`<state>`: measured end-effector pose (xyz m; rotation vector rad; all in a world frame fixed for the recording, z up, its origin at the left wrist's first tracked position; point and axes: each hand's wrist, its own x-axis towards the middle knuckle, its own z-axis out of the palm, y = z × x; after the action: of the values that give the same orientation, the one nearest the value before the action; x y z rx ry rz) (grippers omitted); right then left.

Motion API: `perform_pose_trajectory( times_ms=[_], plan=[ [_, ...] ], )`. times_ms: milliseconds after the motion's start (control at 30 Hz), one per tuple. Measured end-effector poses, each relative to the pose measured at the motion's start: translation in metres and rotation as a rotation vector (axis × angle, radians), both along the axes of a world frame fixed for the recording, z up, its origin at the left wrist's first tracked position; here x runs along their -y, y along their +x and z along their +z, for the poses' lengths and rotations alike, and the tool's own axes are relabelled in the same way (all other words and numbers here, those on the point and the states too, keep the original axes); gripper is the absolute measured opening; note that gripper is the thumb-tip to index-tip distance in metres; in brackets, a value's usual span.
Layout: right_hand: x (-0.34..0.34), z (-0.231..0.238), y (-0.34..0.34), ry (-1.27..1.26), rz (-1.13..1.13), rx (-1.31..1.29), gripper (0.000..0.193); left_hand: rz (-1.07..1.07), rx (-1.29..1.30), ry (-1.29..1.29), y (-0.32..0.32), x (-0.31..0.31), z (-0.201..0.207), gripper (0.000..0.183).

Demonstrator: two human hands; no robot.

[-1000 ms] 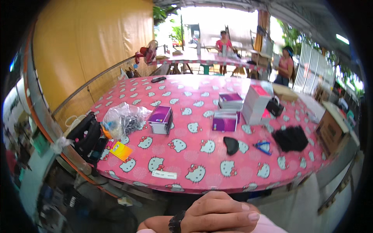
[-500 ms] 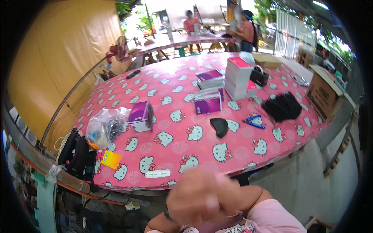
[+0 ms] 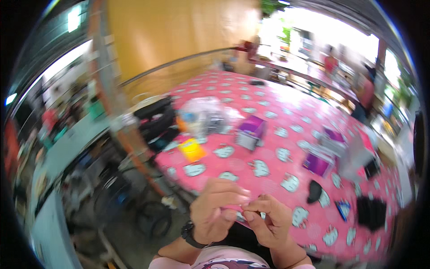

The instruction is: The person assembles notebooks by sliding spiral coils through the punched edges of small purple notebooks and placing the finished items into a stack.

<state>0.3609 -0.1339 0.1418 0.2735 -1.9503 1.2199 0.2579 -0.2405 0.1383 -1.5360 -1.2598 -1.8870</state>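
Note:
My left hand, with a dark watch on the wrist, is raised in front of my body by the table's near edge. Its fingers reach out toward my right hand, and a gap shows between them and the thumb. The right thumb and forefinger pinch together close to the left fingertips. Anything between them is too small to make out. Beyond the hands lies the pink patterned tablecloth. A yellow packet and a stack of purple spiral notebooks are the nearest things on it.
A clear plastic bag and a black bag sit at the table's left. Farther right are more purple notebooks, a black half-round case, blue-handled pliers and black material. Two people are at a far table.
The view has swung left, so the table's things appear farther right. My hands, blurred and overlapping before, now show apart except near the fingertips.

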Motion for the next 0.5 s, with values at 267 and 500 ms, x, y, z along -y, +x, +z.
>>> perform_pose_trajectory(
  times_ms=[267,500],
  plan=[
    [0.077,-0.003,-0.036,0.089,0.499,-0.087,0.013,0.359,0.379,-0.035,0.009,0.124,-0.018,0.027],
    [0.086,0.018,-0.027,0.047,0.667,-0.217,0.008,0.437,0.234,0.053,0.025,0.123,-0.012,0.034]
  ],
)
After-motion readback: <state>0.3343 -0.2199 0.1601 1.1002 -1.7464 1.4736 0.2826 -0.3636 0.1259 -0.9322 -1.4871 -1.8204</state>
